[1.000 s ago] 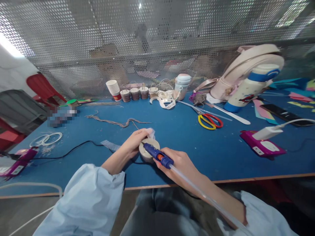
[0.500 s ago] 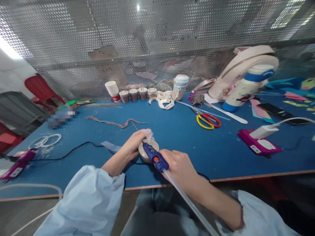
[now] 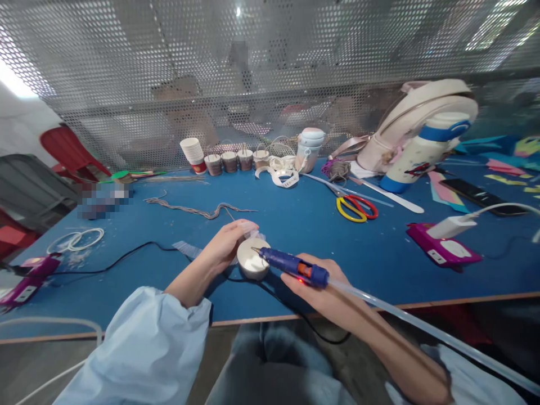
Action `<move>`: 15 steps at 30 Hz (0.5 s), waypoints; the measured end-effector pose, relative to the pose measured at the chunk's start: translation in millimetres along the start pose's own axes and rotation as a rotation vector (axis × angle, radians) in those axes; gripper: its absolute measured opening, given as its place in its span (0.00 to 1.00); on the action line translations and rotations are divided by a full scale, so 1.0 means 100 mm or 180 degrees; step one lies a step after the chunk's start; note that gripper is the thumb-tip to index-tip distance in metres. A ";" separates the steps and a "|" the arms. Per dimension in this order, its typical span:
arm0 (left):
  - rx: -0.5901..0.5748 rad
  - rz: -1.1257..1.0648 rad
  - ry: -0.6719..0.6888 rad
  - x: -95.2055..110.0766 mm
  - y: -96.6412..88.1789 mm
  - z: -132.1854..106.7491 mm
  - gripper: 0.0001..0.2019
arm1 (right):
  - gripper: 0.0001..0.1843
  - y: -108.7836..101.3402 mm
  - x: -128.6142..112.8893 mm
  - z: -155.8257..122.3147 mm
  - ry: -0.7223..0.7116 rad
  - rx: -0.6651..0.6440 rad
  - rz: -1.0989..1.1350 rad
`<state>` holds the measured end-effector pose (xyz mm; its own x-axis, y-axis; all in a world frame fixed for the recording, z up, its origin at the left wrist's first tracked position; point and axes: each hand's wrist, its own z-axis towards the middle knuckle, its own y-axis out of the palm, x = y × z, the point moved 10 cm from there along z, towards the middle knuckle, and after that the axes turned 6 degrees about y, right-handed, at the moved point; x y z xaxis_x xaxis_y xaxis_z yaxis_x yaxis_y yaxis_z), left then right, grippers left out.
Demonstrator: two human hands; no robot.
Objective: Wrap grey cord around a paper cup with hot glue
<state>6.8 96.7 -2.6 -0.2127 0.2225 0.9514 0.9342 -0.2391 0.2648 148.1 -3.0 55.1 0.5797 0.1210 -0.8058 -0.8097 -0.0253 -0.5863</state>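
A small cup [image 3: 253, 273] with a white inside and a greyish-brown outside is tilted, its mouth toward me. My left hand [image 3: 231, 241] is closed on its left and far side. By those fingertips is a pale, see-through piece of ribbon-like material [image 3: 252, 230], partly hidden. My right hand [image 3: 318, 284] is wrapped around a dark blue hot glue gun [image 3: 291, 264] with a small red light lit. The gun's nozzle points left, over the cup's mouth; contact with it cannot be made out. A long clear glue stick [image 3: 405, 315] runs out of the gun's back.
A black cord [image 3: 139, 252] crosses the blue table [image 3: 169, 292]. Grey-brown yarn strands [image 3: 198, 212] lie beyond my hands. Farther back stand stacked paper cups [image 3: 193, 153], several wrapped cups [image 3: 230, 162] and a tumbler [image 3: 310, 149]. Scissors [image 3: 356, 207] and a purple power strip [image 3: 442, 244] lie rightward.
My right hand has moved right and swung the glue gun to a flatter angle, its back end now farther right. More of the cup's white inside shows. My left hand has barely shifted.
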 end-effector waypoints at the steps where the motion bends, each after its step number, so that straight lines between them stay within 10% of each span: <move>1: -0.0001 0.0016 0.0004 0.01 -0.02 -0.01 0.14 | 0.11 -0.04 0.02 0.00 0.0095 0.0020 0.0025; 15: -0.0284 0.1738 0.0516 0.38 -0.41 -0.20 0.13 | 0.16 -0.39 0.45 0.15 0.0576 0.0782 -0.0186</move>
<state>-45.7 96.2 26.0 0.2459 -0.1015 0.9640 0.8946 -0.3591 -0.2660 204.5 18.6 43.1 0.6149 -0.0640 -0.7860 -0.7596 0.2199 -0.6121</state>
